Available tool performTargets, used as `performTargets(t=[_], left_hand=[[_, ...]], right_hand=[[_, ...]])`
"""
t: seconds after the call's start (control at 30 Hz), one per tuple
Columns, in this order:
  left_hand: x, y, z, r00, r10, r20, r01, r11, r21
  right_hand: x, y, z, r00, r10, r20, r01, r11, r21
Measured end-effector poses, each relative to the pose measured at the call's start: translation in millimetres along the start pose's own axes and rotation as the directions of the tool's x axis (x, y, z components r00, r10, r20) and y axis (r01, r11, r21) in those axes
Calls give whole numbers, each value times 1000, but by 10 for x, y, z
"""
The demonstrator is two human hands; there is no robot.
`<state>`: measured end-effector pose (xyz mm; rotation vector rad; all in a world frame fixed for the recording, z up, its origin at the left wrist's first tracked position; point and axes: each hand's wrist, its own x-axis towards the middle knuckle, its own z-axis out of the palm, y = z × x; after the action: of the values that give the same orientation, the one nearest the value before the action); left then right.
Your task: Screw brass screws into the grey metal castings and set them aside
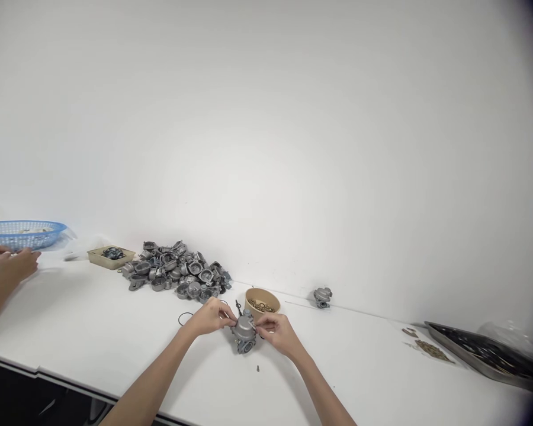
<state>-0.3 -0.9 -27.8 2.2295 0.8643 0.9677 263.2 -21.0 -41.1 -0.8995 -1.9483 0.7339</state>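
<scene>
A grey metal carburetor (pixel 244 328) sits on the white table, its domed bowl facing up. My left hand (pixel 212 316) has thumb and fingers closed on its left edge. At the opposite edge, my right hand (pixel 278 332) is in a pinch with its fingertips against the carburetor; whatever lies between them is too small to make out. In front of the carburetor lies a small screw (pixel 258 368). A thin black ring (pixel 185 319) rests beside my left hand. Right behind the carburetor stands a round tan bowl (pixel 262 293) with small brass-coloured parts.
A heap of carburetor parts (pixel 173 272) lies back left, beside a tan tray (pixel 100 258) with dark pieces. Another person's hands (pixel 18 264) are near a blue basket (pixel 55 228). One carburetor (pixel 323 297) stands by the wall. Brass pieces (pixel 433 350) and a metal tray (pixel 466 358) lie right.
</scene>
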Motion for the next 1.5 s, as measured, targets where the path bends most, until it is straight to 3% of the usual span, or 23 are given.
performTargets(t=[0.27,0.47,0.67,0.87,1.33,1.5], left_hand=[[-10,23,-9,998,-59,37,63,994,-90],[-27,102,-38,997,-29,75,41,986,-164],[-23,35,20,980,-114,165,171,904,-392],[-3,-48,60,978,-143,151,194,894,-404],[-9,14,32,985,-136,107,163,937,-308],[-26,-37,19,980,-100,172,151,936,-318]], right_hand=[[-51,-166,-13,995,13,103,-12,1000,-10],[-57,-192,-13,997,1,83,8,994,-107],[-50,-177,-23,995,-88,45,94,982,-166],[-68,-204,-15,996,-76,36,80,988,-129],[-61,-248,-42,997,-53,56,58,994,-91],[-65,-252,-35,996,-66,66,72,993,-91]])
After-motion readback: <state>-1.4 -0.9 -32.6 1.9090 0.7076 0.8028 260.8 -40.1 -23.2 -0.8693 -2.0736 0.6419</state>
